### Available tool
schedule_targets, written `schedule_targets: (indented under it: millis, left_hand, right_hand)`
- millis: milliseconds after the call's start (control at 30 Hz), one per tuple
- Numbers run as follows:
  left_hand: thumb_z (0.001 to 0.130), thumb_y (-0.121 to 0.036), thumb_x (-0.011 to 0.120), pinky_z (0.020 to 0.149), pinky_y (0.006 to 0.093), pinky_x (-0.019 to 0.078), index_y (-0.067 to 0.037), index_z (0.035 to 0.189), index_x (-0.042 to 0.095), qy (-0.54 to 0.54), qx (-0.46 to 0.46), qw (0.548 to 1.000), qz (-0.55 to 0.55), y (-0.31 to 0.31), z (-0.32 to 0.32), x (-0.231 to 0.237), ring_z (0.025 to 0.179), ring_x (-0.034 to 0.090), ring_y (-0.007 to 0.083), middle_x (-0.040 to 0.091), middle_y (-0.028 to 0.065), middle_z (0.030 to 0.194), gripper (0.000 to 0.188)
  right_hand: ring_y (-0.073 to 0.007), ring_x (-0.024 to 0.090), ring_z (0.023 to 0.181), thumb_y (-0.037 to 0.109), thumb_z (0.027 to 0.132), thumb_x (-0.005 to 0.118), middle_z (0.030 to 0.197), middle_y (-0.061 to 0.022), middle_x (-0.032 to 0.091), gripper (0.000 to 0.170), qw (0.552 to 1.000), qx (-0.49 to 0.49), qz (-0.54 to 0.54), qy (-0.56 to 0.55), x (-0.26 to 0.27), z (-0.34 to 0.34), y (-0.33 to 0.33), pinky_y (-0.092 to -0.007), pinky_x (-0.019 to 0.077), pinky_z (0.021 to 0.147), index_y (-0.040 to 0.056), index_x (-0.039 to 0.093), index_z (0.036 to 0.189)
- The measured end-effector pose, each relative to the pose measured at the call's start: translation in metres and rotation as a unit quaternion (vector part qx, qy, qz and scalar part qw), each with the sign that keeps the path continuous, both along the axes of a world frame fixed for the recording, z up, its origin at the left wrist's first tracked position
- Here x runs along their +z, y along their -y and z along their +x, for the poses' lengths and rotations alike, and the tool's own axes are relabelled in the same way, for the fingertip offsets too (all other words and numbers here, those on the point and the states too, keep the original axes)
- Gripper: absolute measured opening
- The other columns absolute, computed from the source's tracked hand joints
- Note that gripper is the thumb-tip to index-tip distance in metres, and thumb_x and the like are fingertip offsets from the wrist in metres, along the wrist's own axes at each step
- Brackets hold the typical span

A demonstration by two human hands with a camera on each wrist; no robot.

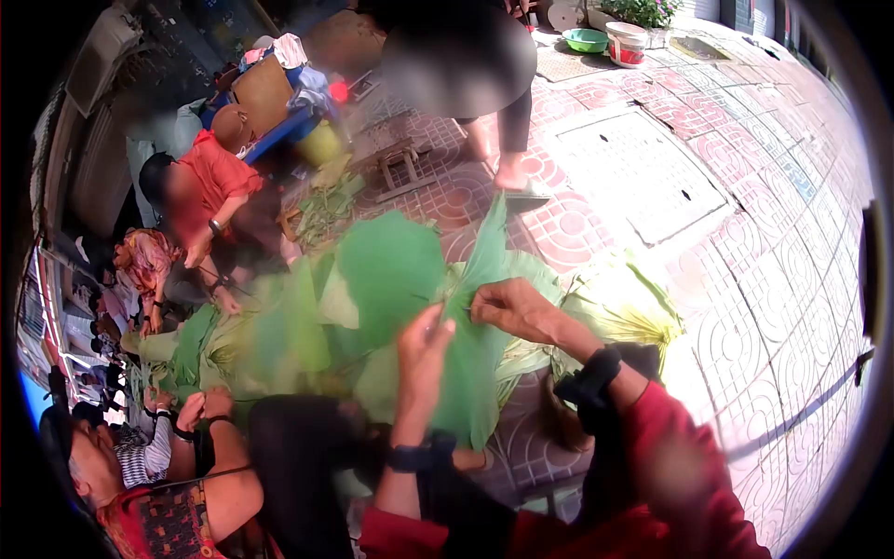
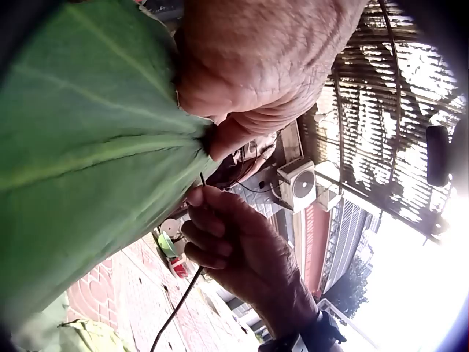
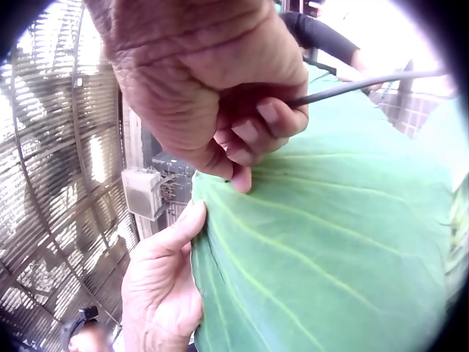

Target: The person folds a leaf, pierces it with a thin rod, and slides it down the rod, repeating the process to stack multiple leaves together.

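Observation:
My left hand [image 1: 424, 354] pinches the gathered edge of a large green lotus leaf [image 1: 473, 377], thumb on one face. Pale veins fan out from the pinched spot in the left wrist view. Close beside it, my right hand [image 1: 517, 307] has its fingers curled round a thin dark rod [image 3: 359, 84], like a thick wire or long needle. One end of the rod [image 2: 176, 312] trails out past the little-finger side; the other points at the leaf beside my left thumb. In the right wrist view, the right fingertips are right at the leaf's surface.
More lotus leaves [image 1: 391, 261] are heaped ahead and to the left, and a yellowish bundle [image 1: 624, 307] lies at right. A person in red [image 1: 219, 186] and another [image 1: 186, 494] sit at left. Someone stands ahead by a low wooden stool [image 1: 400, 170] on the tiled pavement [image 1: 782, 307].

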State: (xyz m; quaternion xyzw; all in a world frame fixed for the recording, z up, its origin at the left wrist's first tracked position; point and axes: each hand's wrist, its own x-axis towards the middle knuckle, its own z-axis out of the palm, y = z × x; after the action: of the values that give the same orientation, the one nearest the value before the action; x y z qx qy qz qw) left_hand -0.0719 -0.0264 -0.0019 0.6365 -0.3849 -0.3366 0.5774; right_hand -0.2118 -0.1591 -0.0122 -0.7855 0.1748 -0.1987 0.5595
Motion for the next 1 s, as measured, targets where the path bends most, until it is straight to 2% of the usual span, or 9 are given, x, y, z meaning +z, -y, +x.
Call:
schedule_targets:
  millis: [67,167,200,300,567,800,867,967,1000]
  left_hand:
    - [0.09,-0.005,0.055,0.079,0.0231,0.0448,0.003,0.118,0.057,0.008,0.002,1.0,-0.005,0.0,0.003,0.0,0.087,0.056,0.0086,0.063,0.004,0.099,0.029]
    - [0.089,-0.004,0.055,0.08,0.0233,0.0441,0.003,0.118,0.057,0.011,0.003,1.0,0.002,-0.002,0.005,-0.006,0.088,0.056,0.0088,0.063,0.004,0.1,0.03]
    - [0.087,-0.012,0.06,0.079,0.0266,0.0444,0.008,0.114,0.056,0.029,0.004,0.999,-0.02,-0.001,0.007,-0.01,0.088,0.054,0.0112,0.062,0.0065,0.098,0.034]
    - [0.088,-0.003,0.054,0.082,0.0238,0.0433,0.005,0.117,0.057,0.058,0.001,0.998,-0.011,-0.002,0.004,-0.003,0.089,0.056,0.0099,0.063,0.0055,0.101,0.03]
    - [0.088,-0.002,0.054,0.08,0.0241,0.0441,0.006,0.115,0.057,0.071,0.014,0.997,-0.027,-0.001,0.007,-0.016,0.088,0.056,0.0105,0.064,0.0066,0.099,0.029]
    - [0.088,-0.002,0.054,0.076,0.0226,0.0443,0.005,0.117,0.057,0.086,0.015,0.996,-0.027,0.001,0.011,-0.022,0.083,0.055,0.0082,0.063,0.0046,0.097,0.03]
    - [0.088,-0.003,0.054,0.076,0.0224,0.0441,0.005,0.117,0.057,0.071,0.016,0.997,-0.022,-0.001,0.012,-0.024,0.083,0.054,0.0073,0.063,0.0039,0.097,0.03]
    - [0.089,-0.005,0.054,0.076,0.0217,0.044,0.004,0.118,0.056,0.012,-0.001,0.999,-0.04,-0.001,0.006,-0.016,0.083,0.054,0.0063,0.062,0.0032,0.098,0.031]
    - [0.089,-0.005,0.054,0.076,0.0214,0.0441,0.004,0.119,0.056,-0.027,-0.015,0.999,-0.044,-0.004,0.001,-0.009,0.083,0.055,0.0066,0.062,0.003,0.098,0.031]
  right_hand:
    - [-0.0135,0.059,0.075,0.012,0.086,0.055,0.079,-0.0078,0.065,0.016,1.0,0.003,0.015,0.017,0.002,0.003,0.002,-0.0291,0.0478,0.071,-0.0016,0.062,0.085]
    - [-0.0146,0.053,0.062,0.011,0.084,0.056,0.066,-0.0075,0.058,0.013,0.997,-0.015,-0.032,0.069,0.002,0.003,-0.001,-0.0303,0.0447,0.061,-0.0002,0.06,0.078]
    - [-0.0142,0.053,0.061,0.011,0.084,0.056,0.066,-0.0074,0.059,0.013,0.996,-0.018,-0.043,0.078,0.001,0.004,-0.002,-0.0301,0.045,0.061,0.0001,0.06,0.079]
    - [-0.0141,0.058,0.068,0.009,0.085,0.054,0.073,-0.0104,0.062,0.013,0.997,0.029,-0.031,0.062,-0.004,0.005,0.004,-0.0309,0.0467,0.064,-0.0015,0.061,0.084]
    - [-0.0156,0.06,0.072,0.007,0.084,0.057,0.077,-0.0124,0.064,0.01,0.997,0.009,-0.051,0.061,-0.006,0.006,0.001,-0.0312,0.0478,0.069,-0.0013,0.061,0.087]
    - [-0.0125,0.058,0.075,0.006,0.085,0.055,0.078,-0.009,0.064,0.01,0.997,-0.002,-0.065,0.043,-0.004,0.007,0.001,-0.0301,0.0475,0.07,-0.0003,0.062,0.088]
    - [-0.0117,0.058,0.075,0.006,0.085,0.055,0.077,-0.0081,0.063,0.01,0.998,0.003,-0.01,0.055,-0.016,0.01,0.001,-0.0294,0.0472,0.07,-0.0002,0.062,0.088]
    - [-0.0149,0.056,0.064,0.013,0.083,0.056,0.069,-0.0093,0.061,0.014,0.997,-0.022,-0.057,0.055,-0.008,0.008,-0.001,-0.0306,0.0453,0.062,0.0008,0.062,0.082]
    - [-0.0145,0.056,0.065,0.013,0.083,0.056,0.069,-0.0085,0.061,0.014,0.998,-0.013,-0.023,0.061,-0.011,0.005,-0.003,-0.0303,0.0454,0.063,0.0007,0.062,0.081]
